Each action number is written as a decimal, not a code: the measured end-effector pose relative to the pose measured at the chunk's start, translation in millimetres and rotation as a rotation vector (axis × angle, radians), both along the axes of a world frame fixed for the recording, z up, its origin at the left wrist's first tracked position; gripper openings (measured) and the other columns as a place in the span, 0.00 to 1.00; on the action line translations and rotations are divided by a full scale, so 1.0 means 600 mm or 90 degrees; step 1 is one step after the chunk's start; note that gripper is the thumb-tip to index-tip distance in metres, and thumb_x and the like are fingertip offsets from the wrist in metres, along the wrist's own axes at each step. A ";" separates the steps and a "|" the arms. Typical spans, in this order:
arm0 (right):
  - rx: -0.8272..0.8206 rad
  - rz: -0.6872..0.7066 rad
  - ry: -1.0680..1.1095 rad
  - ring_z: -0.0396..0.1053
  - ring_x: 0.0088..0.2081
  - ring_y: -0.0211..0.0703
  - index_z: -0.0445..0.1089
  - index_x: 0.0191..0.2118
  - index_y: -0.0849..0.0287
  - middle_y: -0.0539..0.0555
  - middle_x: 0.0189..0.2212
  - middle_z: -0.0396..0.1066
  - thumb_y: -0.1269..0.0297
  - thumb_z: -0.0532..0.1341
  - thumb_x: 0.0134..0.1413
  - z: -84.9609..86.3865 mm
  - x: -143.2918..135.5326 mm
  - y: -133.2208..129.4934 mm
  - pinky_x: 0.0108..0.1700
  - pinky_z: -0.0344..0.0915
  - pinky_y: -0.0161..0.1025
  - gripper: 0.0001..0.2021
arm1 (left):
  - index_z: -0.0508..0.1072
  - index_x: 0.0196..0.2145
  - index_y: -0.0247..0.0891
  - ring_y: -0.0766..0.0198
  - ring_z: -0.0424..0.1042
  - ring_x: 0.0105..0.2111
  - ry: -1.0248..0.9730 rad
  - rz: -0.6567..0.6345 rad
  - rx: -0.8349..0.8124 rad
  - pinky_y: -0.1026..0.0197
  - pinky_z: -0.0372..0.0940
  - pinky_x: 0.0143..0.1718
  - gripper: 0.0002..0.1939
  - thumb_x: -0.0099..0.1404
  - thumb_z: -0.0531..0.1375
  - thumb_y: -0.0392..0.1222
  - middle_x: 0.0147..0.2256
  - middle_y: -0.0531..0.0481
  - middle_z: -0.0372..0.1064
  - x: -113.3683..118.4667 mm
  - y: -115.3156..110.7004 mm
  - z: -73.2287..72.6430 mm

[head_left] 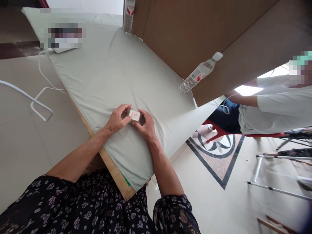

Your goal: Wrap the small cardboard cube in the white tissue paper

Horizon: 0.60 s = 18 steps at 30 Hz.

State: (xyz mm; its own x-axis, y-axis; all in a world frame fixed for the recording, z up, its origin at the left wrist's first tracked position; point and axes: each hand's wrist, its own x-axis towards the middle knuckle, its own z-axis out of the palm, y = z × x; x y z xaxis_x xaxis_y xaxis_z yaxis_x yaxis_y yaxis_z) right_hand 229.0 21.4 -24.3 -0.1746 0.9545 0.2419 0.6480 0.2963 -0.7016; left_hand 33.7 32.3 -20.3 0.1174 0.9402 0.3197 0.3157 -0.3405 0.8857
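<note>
A small whitish box with reddish print (135,115) is held between my two hands, just above or on the pale green cloth (109,74) near the table's front corner. My left hand (118,117) grips its left side, thumb in front and fingers curled behind. On the right side, my right hand (146,125) holds it with thumb and fingers bent around the edge. The box's underside is hidden.
A brown cardboard panel (170,35) stands at the back right, with one water bottle (201,73) leaning beside it and another bottle (128,16) upright. A seated person (275,104) is at the right. A white cable (40,70) hangs off the left edge.
</note>
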 end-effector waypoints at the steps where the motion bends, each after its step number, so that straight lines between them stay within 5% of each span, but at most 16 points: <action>1: 0.001 -0.001 -0.001 0.73 0.55 0.55 0.69 0.61 0.52 0.58 0.57 0.76 0.51 0.71 0.54 0.001 0.000 0.000 0.60 0.68 0.53 0.30 | 0.74 0.56 0.34 0.53 0.77 0.50 0.001 -0.001 0.000 0.49 0.72 0.56 0.28 0.58 0.61 0.42 0.51 0.40 0.77 0.000 0.001 0.000; 18: 0.021 0.016 0.069 0.72 0.60 0.52 0.69 0.61 0.52 0.57 0.60 0.74 0.48 0.65 0.59 0.001 0.015 -0.001 0.63 0.68 0.52 0.27 | 0.75 0.53 0.34 0.55 0.76 0.47 0.003 0.015 0.000 0.50 0.72 0.55 0.27 0.55 0.59 0.41 0.49 0.41 0.77 0.010 0.013 -0.006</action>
